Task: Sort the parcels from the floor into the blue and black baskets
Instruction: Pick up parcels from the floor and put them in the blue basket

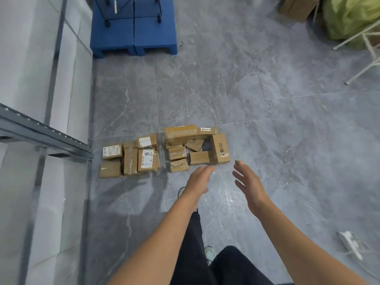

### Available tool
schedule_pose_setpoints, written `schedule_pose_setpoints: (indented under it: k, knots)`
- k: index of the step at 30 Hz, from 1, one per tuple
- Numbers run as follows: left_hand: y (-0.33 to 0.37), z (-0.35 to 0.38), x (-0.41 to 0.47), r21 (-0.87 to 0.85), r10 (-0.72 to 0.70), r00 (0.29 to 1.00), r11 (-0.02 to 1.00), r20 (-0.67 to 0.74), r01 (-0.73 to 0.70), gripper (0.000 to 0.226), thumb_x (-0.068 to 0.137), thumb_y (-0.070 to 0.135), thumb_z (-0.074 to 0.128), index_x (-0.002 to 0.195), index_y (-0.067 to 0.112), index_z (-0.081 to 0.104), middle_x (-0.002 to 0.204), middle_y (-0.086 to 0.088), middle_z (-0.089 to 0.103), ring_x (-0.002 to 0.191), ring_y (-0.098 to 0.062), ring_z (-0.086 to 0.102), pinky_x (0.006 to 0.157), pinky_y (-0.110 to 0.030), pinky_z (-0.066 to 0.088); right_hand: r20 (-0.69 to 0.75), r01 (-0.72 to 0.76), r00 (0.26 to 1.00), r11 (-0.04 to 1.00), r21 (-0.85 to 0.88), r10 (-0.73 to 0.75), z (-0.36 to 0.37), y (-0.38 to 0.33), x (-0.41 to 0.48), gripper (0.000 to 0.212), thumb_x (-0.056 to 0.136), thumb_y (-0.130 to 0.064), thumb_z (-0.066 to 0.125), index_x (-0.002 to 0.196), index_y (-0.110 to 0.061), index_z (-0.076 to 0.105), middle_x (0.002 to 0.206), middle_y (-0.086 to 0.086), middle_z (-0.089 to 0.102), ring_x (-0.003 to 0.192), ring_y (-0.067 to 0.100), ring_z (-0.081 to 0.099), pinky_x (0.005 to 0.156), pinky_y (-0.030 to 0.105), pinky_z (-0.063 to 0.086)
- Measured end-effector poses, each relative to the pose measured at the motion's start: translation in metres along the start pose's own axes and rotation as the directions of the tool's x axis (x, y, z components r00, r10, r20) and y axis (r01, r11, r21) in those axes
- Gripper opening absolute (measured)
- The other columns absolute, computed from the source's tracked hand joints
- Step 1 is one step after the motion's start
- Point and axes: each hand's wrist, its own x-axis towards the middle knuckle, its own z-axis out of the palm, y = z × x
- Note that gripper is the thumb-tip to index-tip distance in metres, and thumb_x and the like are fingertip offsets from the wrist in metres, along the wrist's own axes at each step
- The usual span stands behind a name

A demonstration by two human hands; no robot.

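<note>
Currently the grey marble-veined tile floor (205,89) is carrying everything in view. A blue plastic pallet (123,36) is sitting at the floor's far edge by the left wall, with a black wire frame on castors (131,9) standing on it. Brown cardboard parcels are lying mid-floor in two packed groups: the left cluster (130,159) near a grey metal shelf rail (47,138), the right cluster (197,145) just beside it. The left hand (198,179) is hovering at the right cluster's near edge, fingers straight, holding nothing. The right hand (247,182) is hovering apart from it, fingers spread and relaxed, also empty.
</note>
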Motion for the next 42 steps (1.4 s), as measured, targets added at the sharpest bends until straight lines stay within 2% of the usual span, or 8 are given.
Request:
schedule_pose_setpoints:
  k: [10,18,24,29,35,37,39,42]
  knots:
    - [0.049,-0.009,0.133,0.042,-0.085,0.996,0.996,0.008,0.085,0.026,0.105,0.039,0.054,0.126,0.025,0.060,0.129,0.001,0.060,0.122,-0.017,0.056,0.095,-0.036,0.048,-0.100,-0.146,0.984,0.989,0.027,0.148,-0.004,-0.030,0.139,0.053,0.109,-0.050,0.046,0.154,-0.023,0.048,0.151,-0.003,0.054,0.142,0.020,0.050,0.125,0.046,0.034]
    - [0.020,0.014,0.265,0.107,-0.176,0.984,0.978,-0.023,0.177,0.018,0.104,0.039,0.053,0.113,0.027,0.063,0.126,0.004,0.059,0.120,-0.016,0.056,0.107,-0.044,0.047,-0.084,-0.241,0.968,0.968,-0.073,0.235,-0.026,0.016,0.294,0.030,0.110,-0.046,0.045,0.133,-0.030,0.055,0.120,-0.020,0.061,0.136,0.015,0.052,0.123,0.041,0.034]
    - [-0.031,0.046,0.386,0.054,-0.255,0.965,0.964,-0.068,0.259,0.011,0.105,0.038,0.053,0.097,0.034,0.059,0.110,0.012,0.056,0.117,-0.016,0.052,0.110,-0.044,0.043,-0.050,-0.319,0.948,0.932,-0.171,0.315,-0.046,0.084,0.421,0.056,0.106,-0.056,0.048,0.153,-0.026,0.049,0.155,-0.001,0.050,0.146,0.019,0.044,0.126,0.048,0.028]
    - [-0.067,0.078,0.480,0.019,-0.265,0.961,0.964,-0.082,0.267,0.016,0.106,0.034,0.052,0.116,0.021,0.056,0.098,0.014,0.054,0.087,0.002,0.050,0.078,-0.027,0.043,-0.044,-0.391,0.920,0.905,-0.167,0.390,-0.055,0.133,0.503,0.066,0.106,-0.060,0.046,0.161,-0.023,0.038,0.165,0.002,0.038,0.152,0.019,0.037,0.128,0.049,0.024]
    - [-0.094,0.102,0.556,-0.150,-0.248,0.962,0.962,-0.113,0.230,0.037,0.101,0.037,0.056,0.134,0.020,0.060,0.124,-0.001,0.069,0.105,-0.013,0.066,0.070,-0.029,0.042,-0.013,-0.434,0.900,0.891,-0.133,0.437,-0.056,0.178,0.566,0.072,0.104,-0.066,0.044,0.159,-0.019,0.042,0.161,-0.002,0.045,0.150,0.019,0.040,0.126,0.043,0.027]
    - [-0.098,0.104,0.567,-0.187,-0.263,0.957,0.953,-0.121,0.239,0.040,0.098,0.042,0.057,0.133,0.024,0.060,0.123,-0.001,0.070,0.107,-0.016,0.067,0.070,-0.030,0.044,-0.009,-0.429,0.902,0.895,-0.125,0.432,-0.056,0.189,0.577,0.061,0.104,-0.065,0.043,0.145,-0.022,0.058,0.146,-0.006,0.061,0.137,0.014,0.054,0.119,0.040,0.037]
    - [-0.100,0.104,0.574,-0.195,-0.270,0.955,0.950,-0.123,0.243,0.042,0.097,0.043,0.056,0.133,0.023,0.061,0.121,-0.002,0.072,0.103,-0.016,0.069,0.068,-0.028,0.048,-0.003,-0.428,0.902,0.895,-0.128,0.431,-0.054,0.191,0.580,0.051,0.106,-0.063,0.042,0.129,-0.026,0.069,0.121,-0.009,0.074,0.112,0.008,0.068,0.095,0.031,0.051]
    - [-0.097,0.103,0.571,-0.203,-0.276,0.953,0.947,-0.123,0.247,0.040,0.103,0.040,0.051,0.135,0.019,0.062,0.113,-0.001,0.073,0.077,-0.003,0.069,0.046,-0.014,0.047,-0.008,-0.434,0.899,0.892,-0.127,0.437,-0.050,0.188,0.576,0.047,0.105,-0.064,0.042,0.116,-0.030,0.072,0.101,-0.013,0.078,0.092,0.004,0.072,0.078,0.026,0.053]
